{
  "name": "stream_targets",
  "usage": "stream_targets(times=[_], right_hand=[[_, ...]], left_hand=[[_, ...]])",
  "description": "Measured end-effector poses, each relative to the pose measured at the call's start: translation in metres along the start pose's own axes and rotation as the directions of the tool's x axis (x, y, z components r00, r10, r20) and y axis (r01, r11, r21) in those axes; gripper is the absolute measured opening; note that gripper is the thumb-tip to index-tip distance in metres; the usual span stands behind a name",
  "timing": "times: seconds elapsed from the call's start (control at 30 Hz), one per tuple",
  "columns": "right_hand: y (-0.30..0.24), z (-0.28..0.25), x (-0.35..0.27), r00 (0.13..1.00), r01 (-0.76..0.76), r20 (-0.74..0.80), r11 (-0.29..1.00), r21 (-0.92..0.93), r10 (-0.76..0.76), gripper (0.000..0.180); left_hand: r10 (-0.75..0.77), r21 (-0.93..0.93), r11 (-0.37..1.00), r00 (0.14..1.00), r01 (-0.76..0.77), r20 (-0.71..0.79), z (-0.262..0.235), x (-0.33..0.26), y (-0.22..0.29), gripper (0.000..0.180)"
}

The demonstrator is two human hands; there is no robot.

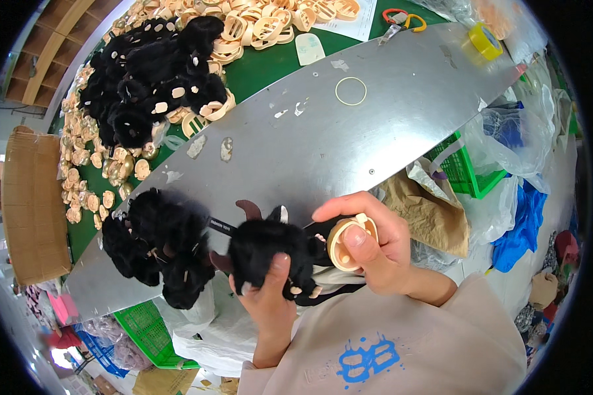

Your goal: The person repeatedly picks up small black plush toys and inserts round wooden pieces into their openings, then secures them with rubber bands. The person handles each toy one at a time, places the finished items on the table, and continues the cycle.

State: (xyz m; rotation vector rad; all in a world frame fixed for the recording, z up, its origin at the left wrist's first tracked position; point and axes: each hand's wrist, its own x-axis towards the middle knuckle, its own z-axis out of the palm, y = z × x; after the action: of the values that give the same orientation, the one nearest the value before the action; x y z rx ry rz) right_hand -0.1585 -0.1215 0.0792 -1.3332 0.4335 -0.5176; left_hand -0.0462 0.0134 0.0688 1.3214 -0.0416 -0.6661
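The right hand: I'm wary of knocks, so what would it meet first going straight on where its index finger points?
Most likely the brown-horned black plush toy in the left hand, just leftward of the right hand, though depth is unclear here.

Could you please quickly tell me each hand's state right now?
Left hand: closed, holding a black plush toy.
Right hand: closed on a cream plastic piece, forefinger extended.

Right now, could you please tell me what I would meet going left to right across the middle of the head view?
Cardboard box, nearer pile of black plush toys, black plush toy held by the left hand, beige plastic piece held by the right hand, brown paper, blue plastic.
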Motion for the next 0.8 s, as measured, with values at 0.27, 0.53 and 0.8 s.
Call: stream_targets(times=[0.27,0.53,0.8], right_hand=[[0.003,0.017,0.008,0.996,-0.084,0.011,0.951,0.297,0.085,0.027],[0.011,0.018,0.009,0.995,-0.1,0.032,0.954,0.281,0.095,0.025],[0.007,0.019,0.008,0.993,-0.116,0.013,0.959,0.258,0.116,0.023]], left_hand=[[-0.028,-0.109,0.993,0.991,0.042,0.132,0.01,-0.002,0.007,0.034],[-0.16,-0.248,0.939,0.943,0.236,0.291,0.015,-0.004,0.01,0.034],[-0.162,-0.238,0.952,0.976,0.194,0.149,0.011,-0.008,0.005,0.032]])
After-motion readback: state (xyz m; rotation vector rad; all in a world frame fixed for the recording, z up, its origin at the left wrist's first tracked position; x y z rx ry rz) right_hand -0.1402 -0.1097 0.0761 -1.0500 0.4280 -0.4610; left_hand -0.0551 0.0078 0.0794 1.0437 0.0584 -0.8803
